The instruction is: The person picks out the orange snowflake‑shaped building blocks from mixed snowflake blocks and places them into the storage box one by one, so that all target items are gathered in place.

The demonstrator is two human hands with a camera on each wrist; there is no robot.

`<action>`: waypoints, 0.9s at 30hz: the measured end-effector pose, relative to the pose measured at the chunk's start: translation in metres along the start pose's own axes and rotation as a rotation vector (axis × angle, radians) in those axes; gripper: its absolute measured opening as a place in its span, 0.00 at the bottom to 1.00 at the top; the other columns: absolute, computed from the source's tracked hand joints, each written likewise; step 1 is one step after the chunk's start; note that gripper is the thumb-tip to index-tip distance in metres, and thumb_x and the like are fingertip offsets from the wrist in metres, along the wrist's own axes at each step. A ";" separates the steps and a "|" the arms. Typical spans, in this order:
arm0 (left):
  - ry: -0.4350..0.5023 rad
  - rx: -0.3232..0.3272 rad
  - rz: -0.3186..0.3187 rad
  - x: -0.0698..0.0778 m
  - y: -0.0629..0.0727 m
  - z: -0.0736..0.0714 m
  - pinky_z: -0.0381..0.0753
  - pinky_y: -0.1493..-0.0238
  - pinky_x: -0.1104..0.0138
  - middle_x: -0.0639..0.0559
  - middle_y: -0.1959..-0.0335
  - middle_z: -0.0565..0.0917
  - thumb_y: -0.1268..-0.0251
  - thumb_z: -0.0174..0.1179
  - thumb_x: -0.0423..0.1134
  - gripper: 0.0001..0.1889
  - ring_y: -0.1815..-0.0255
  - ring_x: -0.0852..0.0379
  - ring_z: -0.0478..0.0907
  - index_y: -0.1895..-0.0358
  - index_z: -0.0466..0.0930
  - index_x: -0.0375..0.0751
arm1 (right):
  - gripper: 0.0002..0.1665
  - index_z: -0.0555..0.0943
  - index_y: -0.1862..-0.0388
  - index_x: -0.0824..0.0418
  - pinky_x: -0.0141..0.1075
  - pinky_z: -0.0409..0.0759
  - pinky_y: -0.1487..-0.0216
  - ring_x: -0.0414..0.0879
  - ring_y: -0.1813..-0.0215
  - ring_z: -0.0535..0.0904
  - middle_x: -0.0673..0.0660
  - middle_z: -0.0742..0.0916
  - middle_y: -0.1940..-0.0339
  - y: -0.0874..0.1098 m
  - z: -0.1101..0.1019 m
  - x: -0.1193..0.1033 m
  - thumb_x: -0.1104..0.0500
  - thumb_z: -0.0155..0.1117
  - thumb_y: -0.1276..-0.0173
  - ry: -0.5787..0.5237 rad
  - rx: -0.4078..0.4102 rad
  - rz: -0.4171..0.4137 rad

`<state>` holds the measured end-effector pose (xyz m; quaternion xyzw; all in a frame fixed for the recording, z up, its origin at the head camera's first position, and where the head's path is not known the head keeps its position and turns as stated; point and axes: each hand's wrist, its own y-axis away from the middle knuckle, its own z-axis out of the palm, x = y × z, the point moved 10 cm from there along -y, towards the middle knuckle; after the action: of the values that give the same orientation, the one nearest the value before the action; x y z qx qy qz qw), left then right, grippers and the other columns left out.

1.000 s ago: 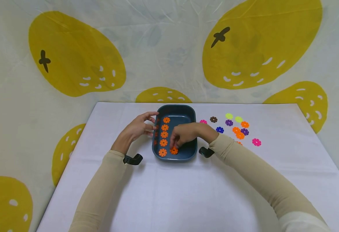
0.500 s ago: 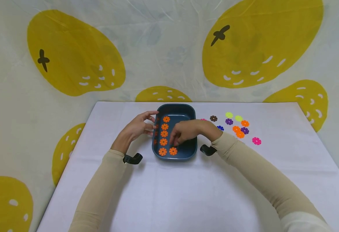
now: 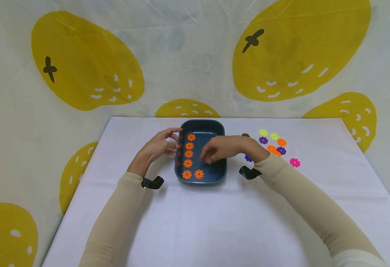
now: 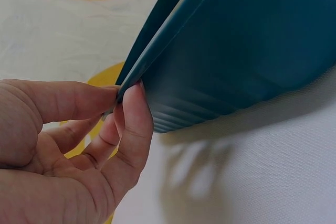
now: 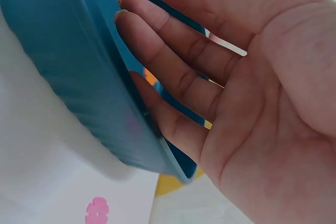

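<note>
Head view: blue tray (image 3: 216, 172) on white cloth (image 3: 188, 222), near the far edge. Five orange discs (image 3: 189, 154) run in a column along the left of its floor; a sixth orange disc (image 3: 199, 174) lies just beside the nearest one. Left hand (image 3: 158, 146) at the tray's left side; grip unclear from here, but left wrist view settles it: pinching the rim (image 4: 157, 40), one finger against the ribbed outer wall (image 4: 184, 111). Right hand (image 3: 226, 146) over the tray, fingertips blurred in head view; right wrist view gives them loosely bent, spread apart, released, nothing seen between them. Only head view has the loose group right of the tray: yellow-green discs (image 3: 263, 132), purple discs (image 3: 263, 140), more orange, brown and blue partly covered by the right arm. Right wrist view alone catches a pink disc (image 5: 97, 211) on the cloth near the tray's outside
</note>
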<state>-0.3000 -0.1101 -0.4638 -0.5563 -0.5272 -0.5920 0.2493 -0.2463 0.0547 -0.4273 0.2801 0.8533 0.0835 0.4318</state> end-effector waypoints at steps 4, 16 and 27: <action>-0.002 0.000 0.006 0.000 0.000 0.000 0.87 0.62 0.61 0.42 0.46 0.69 0.38 0.56 0.20 0.38 0.52 0.46 0.79 0.25 0.67 0.53 | 0.19 0.82 0.38 0.61 0.37 0.82 0.41 0.40 0.46 0.83 0.57 0.87 0.43 0.009 -0.005 0.001 0.58 0.64 0.26 0.000 0.028 -0.001; -0.003 0.002 0.007 -0.002 -0.001 -0.001 0.87 0.62 0.62 0.42 0.45 0.69 0.38 0.57 0.21 0.38 0.52 0.46 0.79 0.25 0.67 0.54 | 0.15 0.85 0.42 0.52 0.40 0.83 0.42 0.41 0.48 0.84 0.50 0.88 0.48 0.039 -0.021 0.005 0.57 0.63 0.25 -0.027 0.140 -0.018; -0.009 0.001 -0.003 -0.002 -0.001 -0.001 0.87 0.60 0.61 0.42 0.45 0.69 0.37 0.57 0.21 0.38 0.51 0.45 0.79 0.25 0.67 0.54 | 0.16 0.84 0.41 0.53 0.41 0.82 0.43 0.45 0.49 0.83 0.50 0.88 0.52 0.066 -0.031 0.025 0.57 0.64 0.25 -0.055 0.192 0.061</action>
<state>-0.3007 -0.1110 -0.4653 -0.5581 -0.5295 -0.5894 0.2464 -0.2553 0.1262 -0.4004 0.3483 0.8362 0.0066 0.4235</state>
